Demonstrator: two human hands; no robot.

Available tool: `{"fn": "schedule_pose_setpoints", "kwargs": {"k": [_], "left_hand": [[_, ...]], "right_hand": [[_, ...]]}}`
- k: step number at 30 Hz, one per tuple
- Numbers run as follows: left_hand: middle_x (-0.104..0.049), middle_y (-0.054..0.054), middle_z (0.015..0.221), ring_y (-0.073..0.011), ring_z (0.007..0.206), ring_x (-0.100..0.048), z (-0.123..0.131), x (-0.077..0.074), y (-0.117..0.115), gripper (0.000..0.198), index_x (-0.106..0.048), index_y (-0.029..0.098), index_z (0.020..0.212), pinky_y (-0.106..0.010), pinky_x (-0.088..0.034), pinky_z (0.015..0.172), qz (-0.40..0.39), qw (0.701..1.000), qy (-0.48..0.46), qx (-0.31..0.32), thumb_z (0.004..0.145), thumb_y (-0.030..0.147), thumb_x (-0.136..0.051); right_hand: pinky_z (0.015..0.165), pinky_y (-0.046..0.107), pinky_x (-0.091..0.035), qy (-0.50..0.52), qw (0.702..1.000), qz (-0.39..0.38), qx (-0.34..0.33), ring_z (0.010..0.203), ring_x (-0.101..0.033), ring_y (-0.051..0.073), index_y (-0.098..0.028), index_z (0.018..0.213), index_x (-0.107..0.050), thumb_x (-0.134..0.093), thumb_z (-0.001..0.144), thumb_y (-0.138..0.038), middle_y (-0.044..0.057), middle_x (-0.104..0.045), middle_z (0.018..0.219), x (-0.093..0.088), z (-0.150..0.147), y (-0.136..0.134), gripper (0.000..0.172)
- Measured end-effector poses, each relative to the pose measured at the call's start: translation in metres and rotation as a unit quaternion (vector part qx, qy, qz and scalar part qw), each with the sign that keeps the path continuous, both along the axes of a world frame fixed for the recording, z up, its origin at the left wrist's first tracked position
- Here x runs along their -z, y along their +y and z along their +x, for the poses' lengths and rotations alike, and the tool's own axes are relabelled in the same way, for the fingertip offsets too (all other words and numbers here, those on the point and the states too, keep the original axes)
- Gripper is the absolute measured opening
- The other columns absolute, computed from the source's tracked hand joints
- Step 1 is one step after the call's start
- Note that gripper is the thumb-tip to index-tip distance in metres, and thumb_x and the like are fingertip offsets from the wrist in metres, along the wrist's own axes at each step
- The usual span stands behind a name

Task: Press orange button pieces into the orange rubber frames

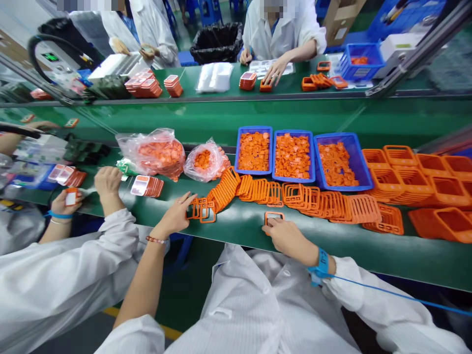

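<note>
Green surface (238,228), blue trays (360,162) behind; left hand (177,214), grip apart, at orange frames (223,191); right hand (287,238), grip unclear, half-covering one orange-rimmed piece (275,215).

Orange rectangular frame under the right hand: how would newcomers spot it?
On the green worktop, find the three blue plastic bins. Nearer the person, the right hand touches the orange rectangular frame. Unlike the overlapping orange frames behind it, it lies singly.

Far off, a black-lined bin (216,45) is standing before blue stools (210,14), a cardboard box (341,23) is sitting farther right, and whitish plastic trays (214,77) are lying on the far bench (188,78).
</note>
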State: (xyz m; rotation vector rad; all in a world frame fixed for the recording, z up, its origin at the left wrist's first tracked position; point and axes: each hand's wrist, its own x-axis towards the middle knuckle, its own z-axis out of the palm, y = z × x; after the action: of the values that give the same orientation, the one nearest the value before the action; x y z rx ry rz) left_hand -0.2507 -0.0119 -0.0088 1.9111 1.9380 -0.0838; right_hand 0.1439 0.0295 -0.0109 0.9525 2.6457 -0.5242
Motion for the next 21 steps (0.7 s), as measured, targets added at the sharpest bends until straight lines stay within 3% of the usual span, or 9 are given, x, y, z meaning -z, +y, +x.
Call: {"fn": "schedule_pose_setpoints", "kwargs": {"k": [3,7,10,13,17,20,21], "left_hand": [[-0.037,-0.019,0.16,-0.0345,0.146,-0.04,0.0,0.005,0.002,0.096,-0.033,0.014,0.155,-0.048,-0.037,0.118,0.004,1.0,-0.01,0.018,0.064,0.013,-0.064],[-0.056,-0.019,0.146,-0.0333,0.135,-0.053,-0.002,0.005,0.001,0.088,-0.037,0.013,0.152,-0.048,-0.041,0.113,0.039,0.999,-0.022,-0.014,0.071,0.025,-0.069],[-0.056,-0.018,0.146,-0.0334,0.134,-0.054,-0.004,-0.01,-0.004,0.079,-0.044,0.013,0.148,-0.049,-0.04,0.114,0.106,0.991,-0.063,-0.048,0.077,0.038,-0.069],[-0.059,-0.016,0.143,-0.0331,0.127,-0.059,0.008,-0.033,-0.012,0.072,-0.049,0.015,0.145,-0.048,-0.047,0.107,0.149,0.972,-0.144,-0.114,0.084,0.05,-0.063],[-0.064,-0.014,0.138,-0.0333,0.121,-0.063,0.062,-0.048,-0.014,0.062,-0.064,0.019,0.134,-0.043,-0.052,0.098,0.128,0.91,-0.365,-0.152,0.09,0.061,-0.051],[-0.073,-0.016,0.122,-0.0315,0.104,-0.069,0.127,-0.039,-0.004,0.062,-0.075,0.018,0.114,-0.042,-0.055,0.088,0.032,0.838,-0.528,-0.136,0.089,0.068,-0.048],[-0.075,-0.017,0.116,-0.0308,0.097,-0.071,0.149,-0.034,0.002,0.066,-0.076,0.016,0.109,-0.041,-0.056,0.081,-0.007,0.795,-0.591,-0.135,0.088,0.071,-0.046]], "right_hand": [[0.063,0.031,-0.04,-0.008,1.0,-0.002,0.021,0.098,-0.065,0.028,-0.018,0.106,-0.071,-0.051,0.083,-0.002,0.014,-0.065,0.108,0.001,0.008,0.0,0.034],[0.064,0.032,-0.043,-0.009,0.999,0.001,0.032,0.1,-0.065,0.029,-0.017,0.103,-0.071,-0.053,0.081,-0.005,0.015,-0.066,0.108,0.001,0.013,0.002,0.031],[0.067,0.034,-0.046,0.004,0.999,0.002,0.032,0.1,-0.066,0.031,-0.017,0.107,-0.071,-0.058,0.081,-0.013,0.015,-0.067,0.108,-0.003,0.017,0.004,0.03],[0.074,0.037,-0.05,0.07,0.996,0.021,0.045,0.1,-0.067,0.03,-0.017,0.114,-0.07,-0.06,0.086,-0.022,0.015,-0.071,0.107,-0.013,0.023,0.005,0.03],[0.081,0.034,-0.051,0.256,0.96,0.096,0.061,0.097,-0.069,0.024,-0.019,0.116,-0.071,-0.052,0.096,-0.027,0.011,-0.075,0.108,-0.031,0.03,0.007,0.028],[0.083,0.033,-0.052,0.347,0.924,0.14,0.074,0.095,-0.071,0.022,-0.021,0.114,-0.072,-0.054,0.098,-0.029,0.009,-0.077,0.108,-0.04,0.036,0.025,0.026],[0.083,0.033,-0.052,0.351,0.92,0.148,0.092,0.095,-0.071,0.022,-0.021,0.113,-0.073,-0.056,0.097,-0.029,0.008,-0.077,0.107,-0.041,0.04,0.037,0.025]]}}
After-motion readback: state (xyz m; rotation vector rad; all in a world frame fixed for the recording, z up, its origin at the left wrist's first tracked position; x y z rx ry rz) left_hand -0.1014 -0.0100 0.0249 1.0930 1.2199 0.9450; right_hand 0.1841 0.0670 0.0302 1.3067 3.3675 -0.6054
